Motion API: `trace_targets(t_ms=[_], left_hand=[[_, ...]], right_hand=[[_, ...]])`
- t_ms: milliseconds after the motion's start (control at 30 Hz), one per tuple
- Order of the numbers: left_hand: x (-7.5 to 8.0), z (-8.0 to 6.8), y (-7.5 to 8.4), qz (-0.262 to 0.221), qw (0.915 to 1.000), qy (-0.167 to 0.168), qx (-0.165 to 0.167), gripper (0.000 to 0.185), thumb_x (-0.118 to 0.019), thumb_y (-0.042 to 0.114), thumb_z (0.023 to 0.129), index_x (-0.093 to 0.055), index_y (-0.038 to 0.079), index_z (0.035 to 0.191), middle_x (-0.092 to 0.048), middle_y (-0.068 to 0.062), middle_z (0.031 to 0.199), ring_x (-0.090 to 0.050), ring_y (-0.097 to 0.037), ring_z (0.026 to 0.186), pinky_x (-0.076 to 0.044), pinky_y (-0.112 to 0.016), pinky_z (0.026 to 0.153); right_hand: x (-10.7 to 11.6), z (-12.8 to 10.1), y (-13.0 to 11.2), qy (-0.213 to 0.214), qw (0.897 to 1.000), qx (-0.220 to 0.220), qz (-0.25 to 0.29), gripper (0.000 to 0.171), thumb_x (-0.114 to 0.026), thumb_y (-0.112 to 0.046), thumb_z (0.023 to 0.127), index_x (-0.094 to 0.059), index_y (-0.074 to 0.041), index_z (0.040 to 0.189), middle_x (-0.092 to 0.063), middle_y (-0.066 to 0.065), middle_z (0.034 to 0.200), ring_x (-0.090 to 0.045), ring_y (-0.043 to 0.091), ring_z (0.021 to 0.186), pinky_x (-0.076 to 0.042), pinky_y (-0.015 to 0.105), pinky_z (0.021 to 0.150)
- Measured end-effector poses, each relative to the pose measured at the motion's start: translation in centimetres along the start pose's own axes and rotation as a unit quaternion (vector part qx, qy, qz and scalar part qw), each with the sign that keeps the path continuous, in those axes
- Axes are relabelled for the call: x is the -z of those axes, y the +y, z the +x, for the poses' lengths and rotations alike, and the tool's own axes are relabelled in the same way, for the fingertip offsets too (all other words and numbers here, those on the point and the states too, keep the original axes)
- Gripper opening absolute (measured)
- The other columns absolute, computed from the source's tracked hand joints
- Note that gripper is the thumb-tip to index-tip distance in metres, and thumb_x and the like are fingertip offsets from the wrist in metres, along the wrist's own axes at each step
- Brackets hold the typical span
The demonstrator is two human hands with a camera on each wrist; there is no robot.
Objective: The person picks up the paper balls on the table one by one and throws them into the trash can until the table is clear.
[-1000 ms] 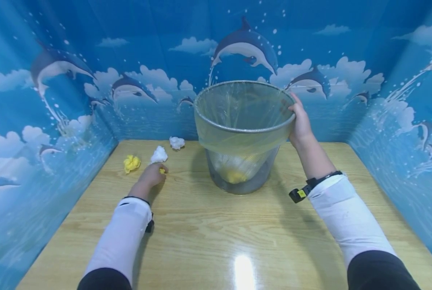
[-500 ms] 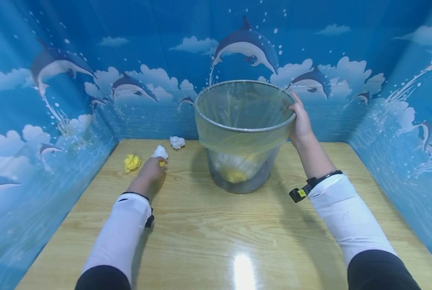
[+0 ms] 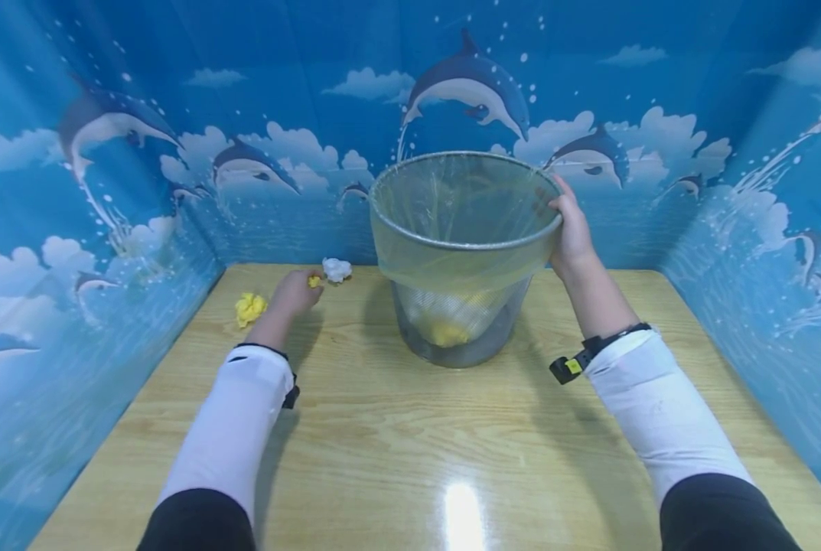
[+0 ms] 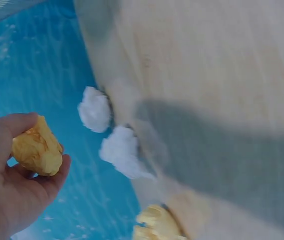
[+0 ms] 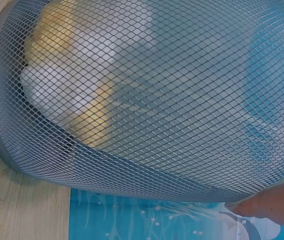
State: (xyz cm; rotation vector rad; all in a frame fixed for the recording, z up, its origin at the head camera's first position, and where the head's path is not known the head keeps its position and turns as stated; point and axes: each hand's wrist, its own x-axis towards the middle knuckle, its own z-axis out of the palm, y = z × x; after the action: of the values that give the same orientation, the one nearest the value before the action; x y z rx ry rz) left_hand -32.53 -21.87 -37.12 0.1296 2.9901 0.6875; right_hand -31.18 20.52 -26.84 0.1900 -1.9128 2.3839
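A mesh wastebasket (image 3: pixel 451 337) lined with a clear bag stands on the wooden table (image 3: pixel 410 444). My right hand (image 3: pixel 563 222) grips its rim on the right side. In the right wrist view the mesh wall (image 5: pixel 171 85) shows yellow and white paper balls inside, with a fingertip (image 5: pixel 266 206) at the lower right. My left hand (image 3: pixel 300 289) hovers at the back left and pinches a small yellow paper ball (image 3: pixel 314 281), which the fingers (image 4: pixel 57 172) curl round (image 4: pixel 36 149). Two white paper balls (image 4: pixel 94 109) (image 4: pixel 122 150) lie just beyond it.
One white ball (image 3: pixel 337 269) lies by the back wall and a loose yellow ball (image 3: pixel 250 308) sits left of my hand, also seen at the bottom of the left wrist view (image 4: pixel 154 225). Blue dolphin-print walls (image 3: pixel 93 191) close in three sides of the table.
My left hand has moved away from me toward the back wall, still holding the yellow ball, and now covers the nearer white ball in the head view. The right hand and basket have not moved.
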Motion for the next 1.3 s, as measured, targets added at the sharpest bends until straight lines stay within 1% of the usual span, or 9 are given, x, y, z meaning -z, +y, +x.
trace_targets(t_ms=[67,100,133,200,500,667,967,1100,1300], left_hand=[[0.6,0.2,0.8,-0.002,1.0,0.007,0.0,0.04,-0.048,0.015,0.1,-0.049,-0.001,0.137,-0.049,-0.028,0.137,-0.052,-0.039,0.113,-0.044,-0.05,0.093],[1.0,0.2,1.3,-0.006,1.0,0.007,0.003,0.04,-0.047,0.016,0.101,-0.048,0.0,0.138,-0.046,-0.027,0.14,-0.049,-0.04,0.119,-0.042,-0.052,0.097],[1.3,0.2,1.7,-0.01,0.9999,0.009,0.003,0.04,-0.047,0.016,0.101,-0.048,0.001,0.138,-0.044,-0.027,0.142,-0.044,-0.042,0.127,-0.039,-0.054,0.103],[1.9,0.4,2.5,-0.017,0.9998,0.013,0.006,0.04,-0.046,0.018,0.102,-0.047,0.003,0.14,-0.041,-0.026,0.145,-0.036,-0.044,0.135,-0.036,-0.056,0.106],[4.3,1.3,5.4,-0.051,0.9979,0.037,0.014,0.046,-0.046,0.024,0.103,-0.039,0.01,0.146,-0.033,-0.022,0.152,-0.03,-0.04,0.14,-0.035,-0.055,0.108],[5.7,1.5,7.2,-0.068,0.9956,0.065,0.004,0.049,-0.046,0.025,0.103,-0.035,0.01,0.149,-0.035,-0.02,0.151,-0.034,-0.038,0.138,-0.037,-0.053,0.107],[8.8,1.3,10.3,-0.061,0.9923,0.108,-0.008,0.049,-0.043,0.028,0.104,-0.034,0.014,0.15,-0.038,-0.016,0.15,-0.042,-0.033,0.133,-0.041,-0.046,0.106],[9.5,1.5,11.7,-0.061,0.9913,0.115,-0.019,0.049,-0.042,0.029,0.104,-0.033,0.016,0.15,-0.036,-0.012,0.152,-0.039,-0.03,0.137,-0.038,-0.044,0.109],[10.1,1.8,14.2,-0.063,0.9869,0.143,-0.039,0.048,-0.044,0.028,0.103,-0.035,0.017,0.149,-0.038,-0.01,0.15,-0.04,-0.026,0.135,-0.04,-0.04,0.107]], right_hand=[[0.0,0.0,0.0,0.001,1.0,-0.003,0.004,0.064,-0.024,-0.02,0.095,-0.008,-0.023,0.157,-0.004,-0.005,0.163,-0.014,0.021,0.146,-0.017,0.039,0.117],[0.0,0.0,0.0,0.002,1.0,-0.004,0.004,0.064,-0.024,-0.02,0.095,-0.008,-0.023,0.157,-0.004,-0.006,0.163,-0.014,0.021,0.146,-0.017,0.039,0.117],[0.0,0.0,0.0,0.002,1.0,-0.004,0.004,0.064,-0.024,-0.02,0.095,-0.008,-0.023,0.157,-0.004,-0.006,0.163,-0.014,0.02,0.146,-0.017,0.039,0.117],[0.0,0.0,0.0,0.002,1.0,-0.005,0.004,0.064,-0.024,-0.02,0.095,-0.008,-0.024,0.157,-0.004,-0.006,0.163,-0.014,0.02,0.147,-0.017,0.038,0.117],[0.0,0.1,0.0,-0.001,1.0,-0.004,0.007,0.064,-0.024,-0.02,0.095,-0.007,-0.023,0.157,-0.004,-0.005,0.163,-0.014,0.02,0.147,-0.016,0.038,0.118],[-0.1,0.1,0.1,-0.001,1.0,-0.006,0.01,0.064,-0.024,-0.019,0.095,-0.007,-0.024,0.157,-0.005,-0.006,0.163,-0.015,0.02,0.146,-0.017,0.038,0.118],[-0.2,0.1,0.2,-0.001,1.0,-0.001,0.007,0.065,-0.024,-0.019,0.094,-0.007,-0.023,0.157,-0.005,-0.005,0.163,-0.017,0.021,0.146,-0.018,0.039,0.116],[-0.1,0.2,0.2,0.0,1.0,0.001,0.012,0.065,-0.024,-0.019,0.094,-0.008,-0.023,0.157,-0.006,-0.004,0.162,-0.018,0.022,0.145,-0.019,0.039,0.117],[-0.1,0.2,0.2,0.005,1.0,0.002,0.01,0.065,-0.025,-0.019,0.094,-0.009,-0.023,0.157,-0.007,-0.005,0.162,-0.019,0.022,0.145,-0.019,0.039,0.116]])
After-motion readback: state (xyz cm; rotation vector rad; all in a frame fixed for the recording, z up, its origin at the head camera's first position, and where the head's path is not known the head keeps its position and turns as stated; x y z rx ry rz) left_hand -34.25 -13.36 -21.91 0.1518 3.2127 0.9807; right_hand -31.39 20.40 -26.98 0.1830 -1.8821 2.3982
